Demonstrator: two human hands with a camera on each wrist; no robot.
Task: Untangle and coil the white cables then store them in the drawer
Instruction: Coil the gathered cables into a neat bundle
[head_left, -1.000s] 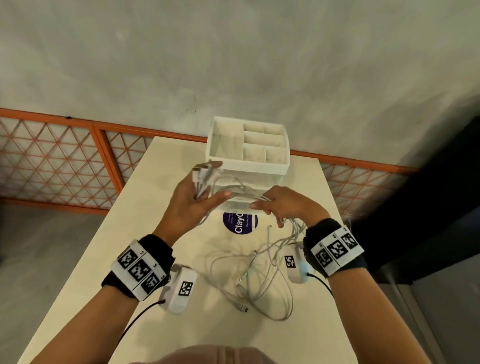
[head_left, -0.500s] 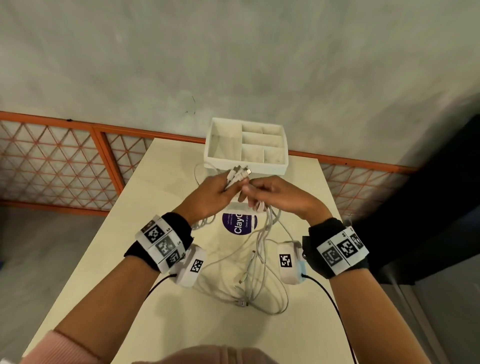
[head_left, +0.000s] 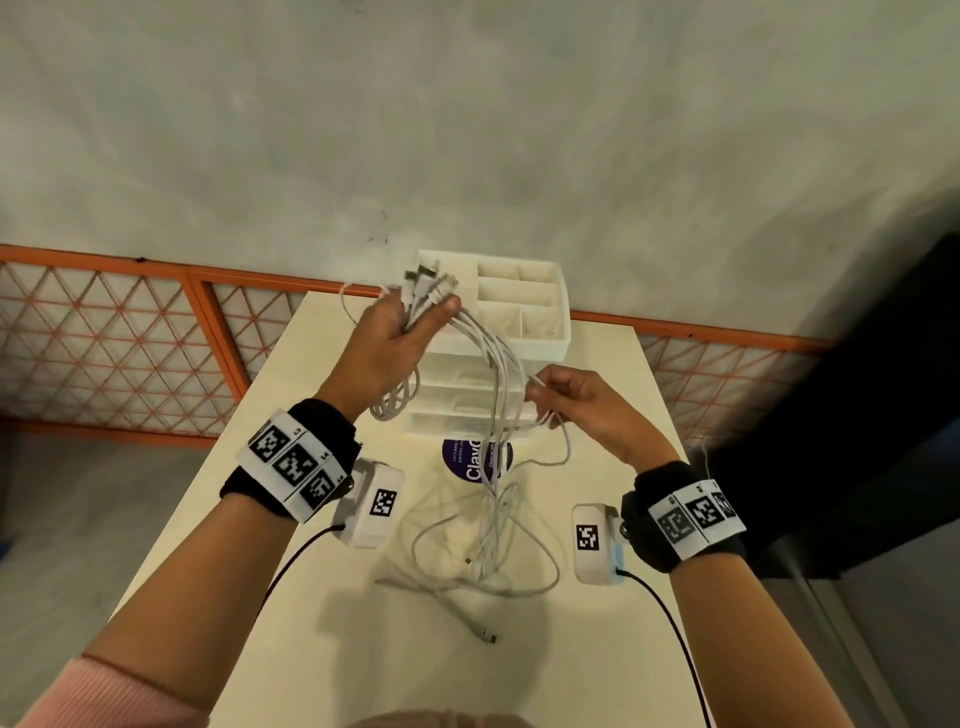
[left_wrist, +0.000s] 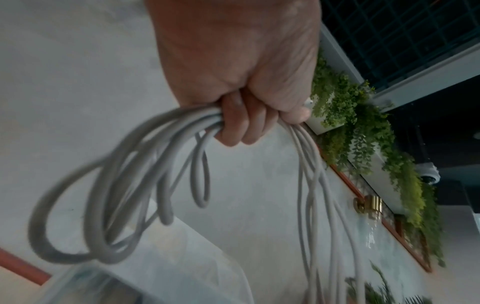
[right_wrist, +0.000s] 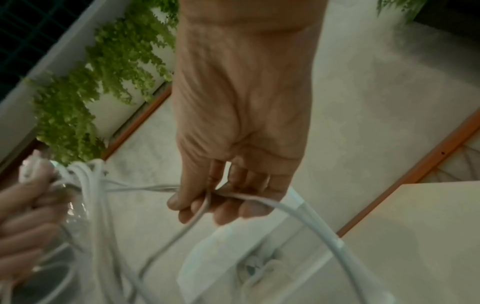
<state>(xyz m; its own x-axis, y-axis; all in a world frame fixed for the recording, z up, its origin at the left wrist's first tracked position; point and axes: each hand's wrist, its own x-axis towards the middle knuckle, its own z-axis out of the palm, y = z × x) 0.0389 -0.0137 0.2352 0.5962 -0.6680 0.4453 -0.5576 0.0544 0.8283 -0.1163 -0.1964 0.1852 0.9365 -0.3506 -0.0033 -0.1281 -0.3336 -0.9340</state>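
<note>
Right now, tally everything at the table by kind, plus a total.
Hands: 2, left hand and right hand
Wrist cameras: 2
White cables: 1 tangle, strands uncountable
Drawer unit: 1
Purple sticker: 1
Table: 1
Total: 8

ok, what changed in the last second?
The left hand lifted the bundled white cables by their connector ends, up and away from the right hand, which now pinches strands lower down. The drawer organizer and table are unchanged.
</note>
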